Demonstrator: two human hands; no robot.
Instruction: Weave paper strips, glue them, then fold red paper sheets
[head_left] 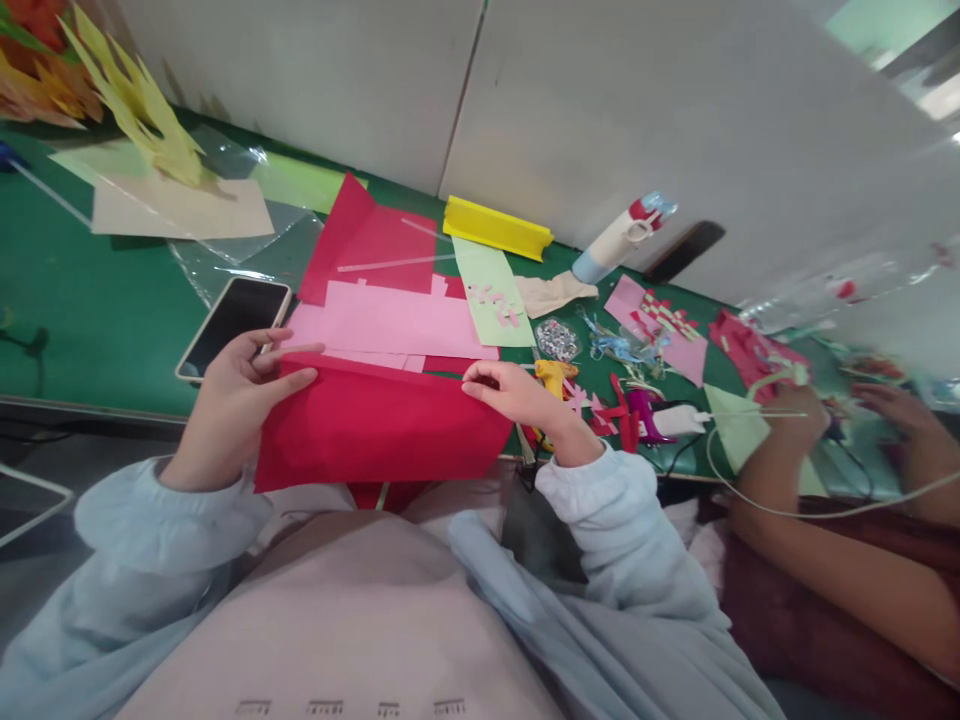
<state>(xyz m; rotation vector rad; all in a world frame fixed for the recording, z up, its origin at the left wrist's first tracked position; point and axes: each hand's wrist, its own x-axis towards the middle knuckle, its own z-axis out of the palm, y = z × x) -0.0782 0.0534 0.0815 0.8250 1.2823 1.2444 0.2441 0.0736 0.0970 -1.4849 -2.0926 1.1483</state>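
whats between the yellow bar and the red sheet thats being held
In the head view, pink paper and a pale green sheet with pink cutouts lie between the yellow bar and the held red sheet.

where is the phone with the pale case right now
In the head view, the phone lies left of centre on the green table, just beyond the left hand and left of the pink paper.
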